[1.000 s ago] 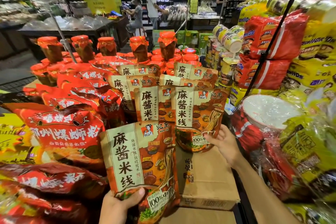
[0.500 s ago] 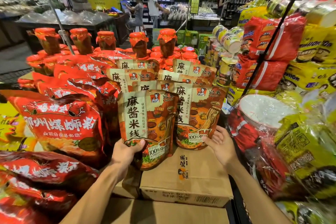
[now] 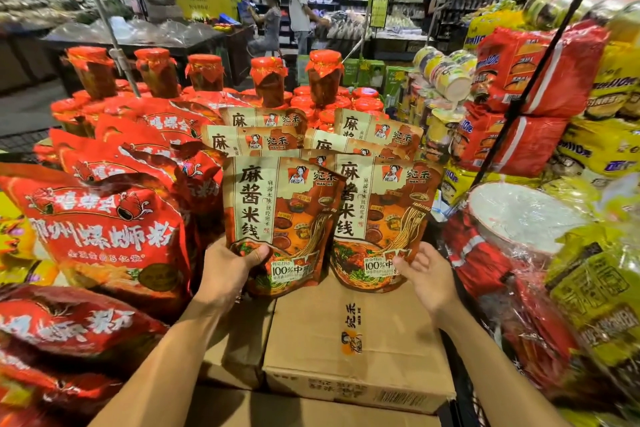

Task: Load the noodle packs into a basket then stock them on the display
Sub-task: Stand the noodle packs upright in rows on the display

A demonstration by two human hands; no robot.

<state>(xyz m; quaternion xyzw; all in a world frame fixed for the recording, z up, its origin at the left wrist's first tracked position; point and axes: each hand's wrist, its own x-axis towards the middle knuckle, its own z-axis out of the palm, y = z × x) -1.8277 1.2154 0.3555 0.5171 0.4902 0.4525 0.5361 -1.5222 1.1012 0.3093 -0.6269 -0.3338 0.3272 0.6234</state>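
My left hand (image 3: 232, 270) grips the lower left corner of a brown-and-beige noodle pack (image 3: 280, 218), holding it upright at the front of the display, thumb on its face. Right beside it stands a second identical noodle pack (image 3: 384, 218). My right hand (image 3: 427, 274) is open with fingers relaxed, fingertips touching that pack's lower right corner. Several more of the same packs (image 3: 252, 140) stand in rows behind. All rest on cardboard boxes (image 3: 356, 333). No basket is in view.
Red noodle bags (image 3: 104, 232) crowd the left side. Red-capped jars (image 3: 268, 81) stand at the back. Stacked red and yellow multipacks (image 3: 533, 73) and a wrapped bowl (image 3: 519, 215) fill the right. A black sign pole (image 3: 526, 90) slants across. Two people (image 3: 299, 7) stand in the far aisle.
My left hand has carried its pack forward and up from near my body to the front row beside the other pack. My right hand has stayed by the right pack's lower corner.
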